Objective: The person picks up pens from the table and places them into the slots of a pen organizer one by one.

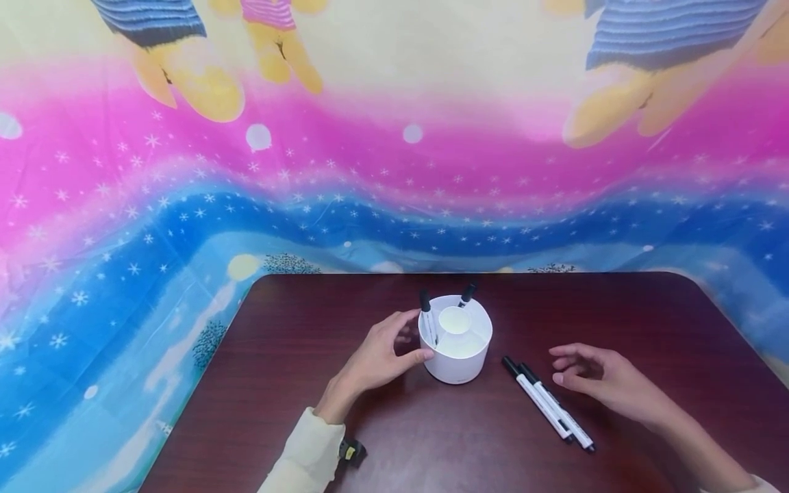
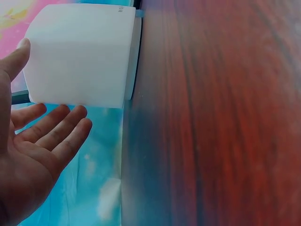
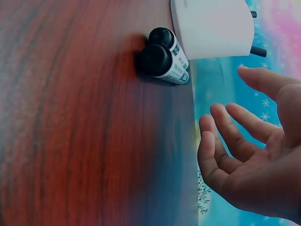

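A white round pen holder [image 1: 455,368] with inner compartments stands upright on the table. One black-capped marker [image 1: 428,320] leans in its left part, and another marker [image 1: 467,296] pokes out at the back. My left hand [image 1: 379,352] is at the holder's left side, thumb at the front rim, fingers extended along the side in the left wrist view [image 2: 42,150]. Two white markers with black caps, a left one [image 1: 537,398] and a right one [image 1: 557,407], lie side by side right of the holder. Beside them my right hand [image 1: 607,383] hovers with loosely bent fingers, holding nothing.
The dark reddish wooden table [image 1: 296,308] has a rounded far edge. Behind it hangs a colourful cloth [image 1: 370,171] with snowflakes. A small black object [image 1: 353,452] with a yellow mark is by the left sleeve [image 1: 308,445].
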`<control>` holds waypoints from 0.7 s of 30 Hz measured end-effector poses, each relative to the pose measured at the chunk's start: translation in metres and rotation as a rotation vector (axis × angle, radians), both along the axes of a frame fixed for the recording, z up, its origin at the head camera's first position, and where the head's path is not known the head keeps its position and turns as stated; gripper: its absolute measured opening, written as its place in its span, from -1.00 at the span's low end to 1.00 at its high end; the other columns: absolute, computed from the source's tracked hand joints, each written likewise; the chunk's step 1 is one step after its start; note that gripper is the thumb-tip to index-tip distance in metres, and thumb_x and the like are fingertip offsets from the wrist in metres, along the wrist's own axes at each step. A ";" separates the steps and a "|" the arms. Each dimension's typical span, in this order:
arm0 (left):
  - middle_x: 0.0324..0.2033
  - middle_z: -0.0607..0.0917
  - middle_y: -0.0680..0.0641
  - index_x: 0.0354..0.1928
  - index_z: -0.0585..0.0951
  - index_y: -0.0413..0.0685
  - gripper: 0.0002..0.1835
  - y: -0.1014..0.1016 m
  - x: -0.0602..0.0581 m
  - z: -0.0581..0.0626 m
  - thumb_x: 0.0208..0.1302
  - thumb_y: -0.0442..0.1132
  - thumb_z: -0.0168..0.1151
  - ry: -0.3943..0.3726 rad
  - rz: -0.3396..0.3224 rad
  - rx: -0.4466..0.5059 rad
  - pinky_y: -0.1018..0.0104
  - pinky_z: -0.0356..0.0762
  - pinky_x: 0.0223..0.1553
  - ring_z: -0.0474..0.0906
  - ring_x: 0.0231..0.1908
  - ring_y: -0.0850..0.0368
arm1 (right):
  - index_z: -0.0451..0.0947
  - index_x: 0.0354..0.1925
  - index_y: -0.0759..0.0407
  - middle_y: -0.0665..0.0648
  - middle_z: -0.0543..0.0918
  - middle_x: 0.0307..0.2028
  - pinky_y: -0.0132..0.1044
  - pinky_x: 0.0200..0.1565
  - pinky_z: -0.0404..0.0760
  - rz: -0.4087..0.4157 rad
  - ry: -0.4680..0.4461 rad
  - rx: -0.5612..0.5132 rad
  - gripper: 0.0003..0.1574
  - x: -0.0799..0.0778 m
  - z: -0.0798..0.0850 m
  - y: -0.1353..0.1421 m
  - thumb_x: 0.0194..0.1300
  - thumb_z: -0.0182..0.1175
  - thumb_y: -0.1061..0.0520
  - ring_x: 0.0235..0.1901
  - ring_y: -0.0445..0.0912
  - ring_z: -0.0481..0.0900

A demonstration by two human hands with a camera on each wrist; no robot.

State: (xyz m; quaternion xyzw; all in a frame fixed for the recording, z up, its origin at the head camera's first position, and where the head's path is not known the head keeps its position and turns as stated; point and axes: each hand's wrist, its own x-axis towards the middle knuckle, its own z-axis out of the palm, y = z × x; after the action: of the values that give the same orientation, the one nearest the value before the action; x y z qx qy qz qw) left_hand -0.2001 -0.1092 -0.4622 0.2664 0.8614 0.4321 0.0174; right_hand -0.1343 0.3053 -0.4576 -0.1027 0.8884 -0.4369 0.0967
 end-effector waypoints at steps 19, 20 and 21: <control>0.15 0.70 0.01 0.56 0.44 0.12 -0.19 0.001 0.000 -0.002 0.33 0.05 0.55 0.002 0.011 -0.007 0.18 0.73 0.24 0.74 0.12 0.13 | 0.57 0.35 0.32 0.16 0.76 0.02 -0.39 -0.15 0.71 0.082 0.007 0.030 -0.39 0.008 -0.017 -0.002 0.47 0.40 0.07 -0.15 -0.38 0.68; 0.15 0.70 0.00 0.56 0.44 0.12 -0.19 0.001 0.000 -0.002 0.33 0.05 0.55 0.002 0.010 -0.005 0.18 0.73 0.23 0.75 0.12 0.13 | 0.57 0.34 0.32 0.16 0.76 0.01 -0.39 -0.16 0.71 0.085 0.012 0.033 -0.40 0.008 -0.017 -0.002 0.47 0.40 0.08 -0.16 -0.38 0.67; 0.15 0.70 0.00 0.56 0.44 0.12 -0.19 0.001 0.000 -0.002 0.33 0.05 0.55 0.002 0.010 -0.005 0.17 0.73 0.23 0.75 0.12 0.12 | 0.58 0.33 0.31 0.15 0.76 0.01 -0.39 -0.16 0.70 0.087 0.017 0.037 -0.41 0.009 -0.018 -0.001 0.47 0.40 0.08 -0.17 -0.38 0.67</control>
State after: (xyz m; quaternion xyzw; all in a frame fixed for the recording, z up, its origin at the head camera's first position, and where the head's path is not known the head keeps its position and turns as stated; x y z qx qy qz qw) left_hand -0.2000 -0.1084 -0.4638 0.2625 0.8639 0.4297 0.0150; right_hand -0.1258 0.3039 -0.4755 -0.1431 0.8918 -0.4149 0.1098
